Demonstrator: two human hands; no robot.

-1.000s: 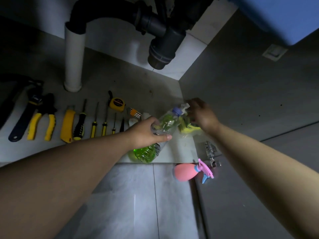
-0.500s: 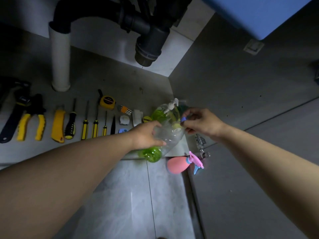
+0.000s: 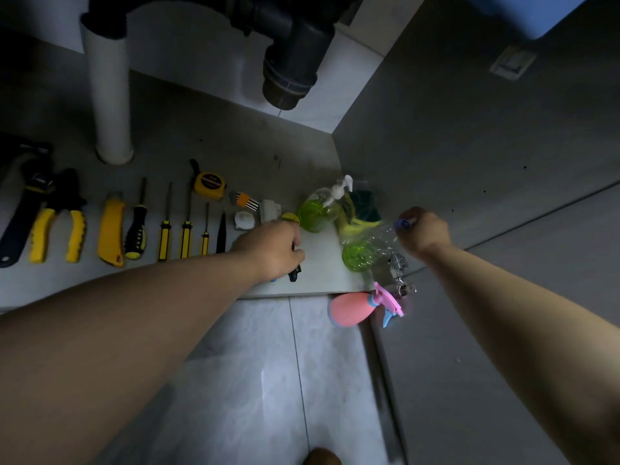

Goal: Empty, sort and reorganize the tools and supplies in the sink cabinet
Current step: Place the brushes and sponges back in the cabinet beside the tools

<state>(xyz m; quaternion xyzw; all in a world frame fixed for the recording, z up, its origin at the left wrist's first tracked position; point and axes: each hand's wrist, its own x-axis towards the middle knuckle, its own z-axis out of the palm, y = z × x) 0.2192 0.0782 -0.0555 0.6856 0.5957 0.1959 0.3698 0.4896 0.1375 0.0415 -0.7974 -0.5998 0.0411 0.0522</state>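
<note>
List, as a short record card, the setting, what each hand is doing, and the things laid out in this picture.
Setting: cabinet floor under the sink pipes
Left hand: curled round a small dark-handled tool
Right hand: pinches the blue cap of a tilted clear bottle with green liquid at its base
Row on the left: wrench, pliers, utility knife, screwdrivers
Beside the bottle: green pump bottle
On the floor tiles outside: pink spray bottle

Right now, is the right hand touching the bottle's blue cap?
Touching. The head view shows the right hand pinching the blue cap of the tilted bottle, with no gap between them.
</note>
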